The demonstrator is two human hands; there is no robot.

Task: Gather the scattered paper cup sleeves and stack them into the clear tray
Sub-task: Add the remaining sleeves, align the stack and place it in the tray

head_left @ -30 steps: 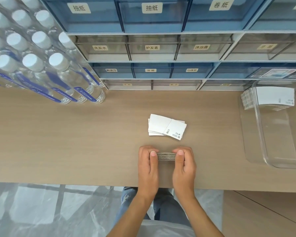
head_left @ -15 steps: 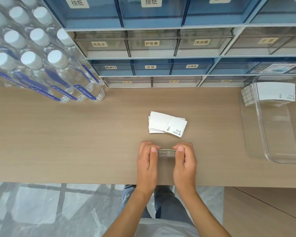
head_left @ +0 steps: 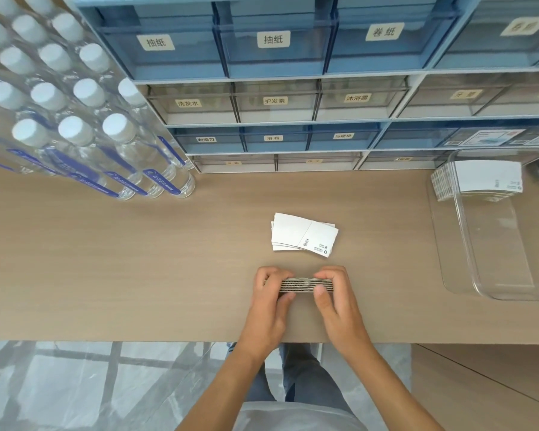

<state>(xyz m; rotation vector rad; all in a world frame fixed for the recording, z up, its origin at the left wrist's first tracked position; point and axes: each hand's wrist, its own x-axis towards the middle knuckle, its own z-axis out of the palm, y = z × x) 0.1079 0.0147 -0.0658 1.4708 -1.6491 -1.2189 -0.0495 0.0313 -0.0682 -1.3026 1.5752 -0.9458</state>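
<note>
A stack of flattened paper cup sleeves (head_left: 304, 284) stands on edge near the table's front, showing its corrugated edges. My left hand (head_left: 269, 301) grips its left end and my right hand (head_left: 333, 298) grips its right end. Just beyond them a small loose pile of white sleeves (head_left: 302, 235) lies flat on the table. At the right stands the clear tray (head_left: 479, 284), with a stack of white sleeves (head_left: 483, 180) at its far end.
Blue and clear labelled drawers (head_left: 274, 101) line the back of the wooden table (head_left: 106, 259). A pack of water bottles with white caps (head_left: 75, 132) fills the back left. The table's front edge runs just below my wrists.
Both hands have shifted their fingers on the held stack, thumbs now below its near edge. The view has tilted slightly; the loose pile and tray have not moved.
</note>
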